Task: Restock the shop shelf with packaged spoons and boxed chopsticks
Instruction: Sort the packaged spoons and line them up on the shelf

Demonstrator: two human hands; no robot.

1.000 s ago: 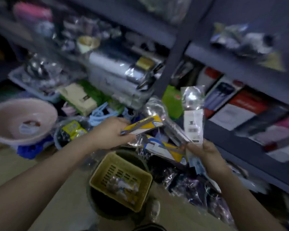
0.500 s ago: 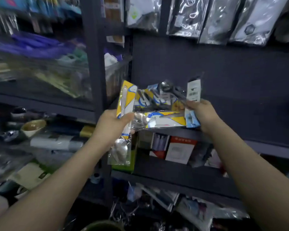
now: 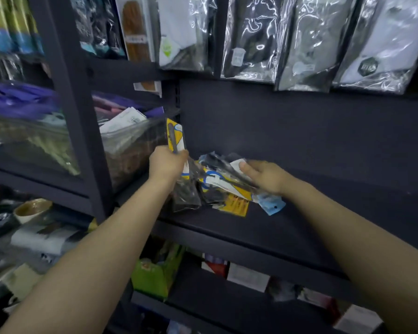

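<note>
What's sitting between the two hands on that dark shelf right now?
In the head view, a loose heap of packaged spoons fills the gap between the left hand and right hand on the shelf; the left hand holds one upright spoon pack.

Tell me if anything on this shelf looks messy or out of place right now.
Yes: the spoon packets under the right hand lie in a loose, crisscrossed heap on the dark shelf, not lined up. The left hand holds one packet upright beside the heap. Nothing looks spilled or torn.
</note>
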